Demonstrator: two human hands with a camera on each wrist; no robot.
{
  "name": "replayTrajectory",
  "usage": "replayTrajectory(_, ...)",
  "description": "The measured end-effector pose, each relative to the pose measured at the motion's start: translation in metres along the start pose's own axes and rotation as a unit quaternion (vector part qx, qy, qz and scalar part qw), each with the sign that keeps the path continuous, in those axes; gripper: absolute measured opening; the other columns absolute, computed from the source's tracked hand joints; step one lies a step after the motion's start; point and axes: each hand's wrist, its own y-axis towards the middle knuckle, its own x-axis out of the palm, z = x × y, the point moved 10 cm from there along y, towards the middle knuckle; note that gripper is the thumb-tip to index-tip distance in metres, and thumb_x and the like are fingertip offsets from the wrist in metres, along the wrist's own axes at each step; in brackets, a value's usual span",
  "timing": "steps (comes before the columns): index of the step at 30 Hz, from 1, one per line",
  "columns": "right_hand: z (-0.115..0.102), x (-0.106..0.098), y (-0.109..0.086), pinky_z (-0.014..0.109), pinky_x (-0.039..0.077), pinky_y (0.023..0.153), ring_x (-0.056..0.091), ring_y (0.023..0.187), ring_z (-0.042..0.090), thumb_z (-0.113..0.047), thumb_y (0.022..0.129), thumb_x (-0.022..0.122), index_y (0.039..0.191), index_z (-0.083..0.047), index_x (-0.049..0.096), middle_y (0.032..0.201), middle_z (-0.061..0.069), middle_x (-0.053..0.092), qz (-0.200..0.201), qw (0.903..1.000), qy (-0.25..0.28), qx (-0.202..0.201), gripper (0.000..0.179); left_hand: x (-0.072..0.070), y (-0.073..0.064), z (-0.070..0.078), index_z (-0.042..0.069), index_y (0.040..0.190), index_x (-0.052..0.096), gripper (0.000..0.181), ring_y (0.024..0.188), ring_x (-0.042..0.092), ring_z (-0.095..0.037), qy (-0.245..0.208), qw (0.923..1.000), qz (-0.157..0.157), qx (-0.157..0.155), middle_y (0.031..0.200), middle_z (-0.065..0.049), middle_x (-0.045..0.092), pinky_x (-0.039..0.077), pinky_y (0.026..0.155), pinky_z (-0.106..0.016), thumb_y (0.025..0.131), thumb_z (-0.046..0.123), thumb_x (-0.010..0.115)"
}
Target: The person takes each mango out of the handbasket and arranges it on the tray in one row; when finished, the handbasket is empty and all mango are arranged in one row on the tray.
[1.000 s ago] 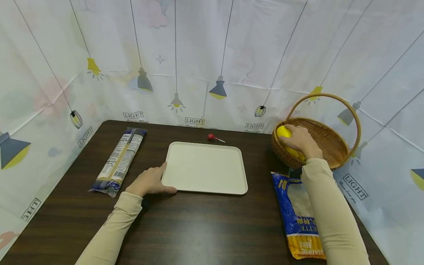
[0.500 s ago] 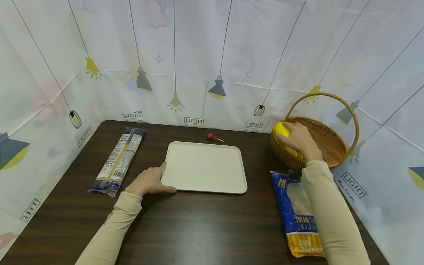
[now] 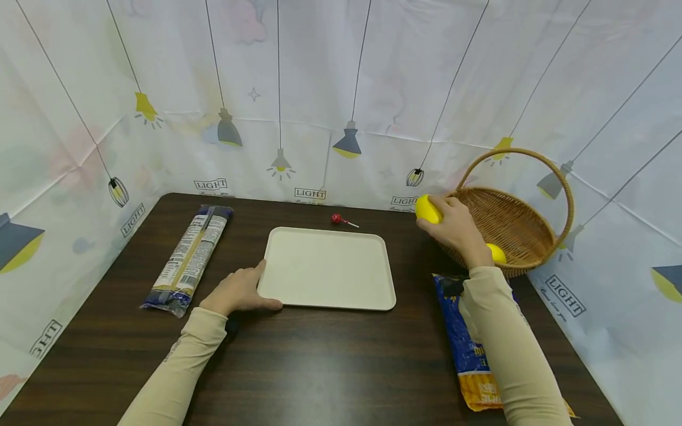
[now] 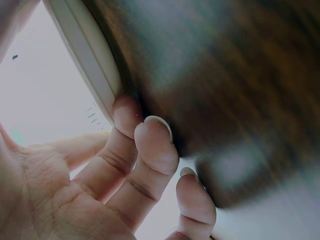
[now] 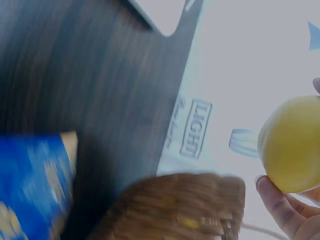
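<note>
My right hand (image 3: pixel 455 228) holds a yellow lemon (image 3: pixel 428 209) just off the left rim of the wicker basket (image 3: pixel 511 219). In the right wrist view the fingertips press against the round side of the lemon (image 5: pixel 292 145). Another yellow fruit (image 3: pixel 496 254) shows inside the basket, partly behind the wrist. My left hand (image 3: pixel 241 290) rests at the near left corner of the cream tray (image 3: pixel 327 269), thumb along the front edge and fingers spread at the left side. In the left wrist view one fingertip touches the tray rim (image 4: pixel 92 55). The tray surface is bare.
A clear-and-blue packet (image 3: pixel 186 257) lies left of the tray. Behind the tray is a red lollipop (image 3: pixel 337 219). A blue and orange bag (image 3: pixel 474 355) lies in front of the basket, partly under the right forearm. A printed curtain (image 3: pixel 319 106) hangs behind the dark table (image 3: pixel 314 361).
My right hand has lifted the lemon out of the basket and moved left past its rim. The fruit left in the basket is now visible. The left hand stays at the tray.
</note>
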Motion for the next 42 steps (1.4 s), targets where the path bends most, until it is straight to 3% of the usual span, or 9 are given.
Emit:
replayTrajectory(4,-0.013,0.015,0.001,0.046,0.043,0.079,0.049,0.108,0.04,-0.052,0.092,0.057,0.155,-0.014,0.038,0.145,0.028,0.043,-0.003,0.9999,0.007,-0.01,0.076,0.0,0.0,0.0,-0.003,0.157,0.024,0.122,0.123,0.059,-0.047,0.001,1.0,0.001,-0.001,0.143,-0.031,0.054,0.049,0.099,-0.058,0.072,0.067,0.077)
replayTrajectory(11,-0.03,0.042,-0.002,0.052,0.044,0.088,0.048,0.119,0.042,-0.051,0.091,0.061,0.155,-0.015,0.039,0.15,0.025,0.042,-0.014,0.9994,0.026,-0.018,0.076,0.0,-0.001,0.0,-0.003,0.157,0.024,0.122,0.123,0.059,-0.047,-0.002,1.0,0.001,0.0,0.143,-0.032,0.054,0.049,0.099,-0.058,0.073,0.067,0.077)
replayTrajectory(20,-0.05,0.084,-0.01,0.047,0.048,0.084,0.052,0.113,0.039,-0.051,0.091,0.061,0.154,-0.015,0.042,0.145,0.024,0.045,-0.039,0.9982,0.039,-0.023,0.076,-0.001,-0.002,0.0,-0.003,0.157,0.024,0.122,0.124,0.059,-0.047,-0.004,1.0,0.004,0.001,0.144,-0.032,0.053,0.049,0.1,-0.058,0.073,0.066,0.078)
replayTrajectory(31,-0.077,0.13,-0.013,0.057,0.047,0.098,0.053,0.121,0.044,-0.049,0.088,0.065,0.149,-0.019,0.049,0.143,0.024,0.047,-0.074,0.9957,0.039,-0.04,0.07,0.0,-0.002,0.0,-0.001,0.158,0.024,0.122,0.125,0.058,-0.047,-0.007,0.9999,0.008,-0.003,0.145,-0.03,0.052,0.05,0.098,-0.058,0.072,0.067,0.078)
replayTrajectory(35,-0.086,0.141,-0.012,0.06,0.044,0.103,0.05,0.126,0.044,-0.049,0.088,0.066,0.148,-0.019,0.05,0.145,0.023,0.047,-0.083,0.9945,0.043,-0.047,0.068,0.0,-0.002,0.0,-0.002,0.157,0.024,0.122,0.124,0.059,-0.047,-0.008,0.9999,0.007,-0.002,0.144,-0.03,0.053,0.05,0.098,-0.058,0.071,0.066,0.078)
replayTrajectory(42,-0.106,0.149,-0.008,0.055,0.047,0.099,0.05,0.126,0.041,-0.051,0.086,0.065,0.148,-0.019,0.048,0.145,0.022,0.045,-0.091,0.9933,0.044,-0.057,0.072,-0.001,-0.002,0.001,-0.003,0.157,0.025,0.122,0.124,0.059,-0.047,-0.007,0.9999,0.008,-0.003,0.144,-0.031,0.053,0.049,0.099,-0.058,0.072,0.066,0.078)
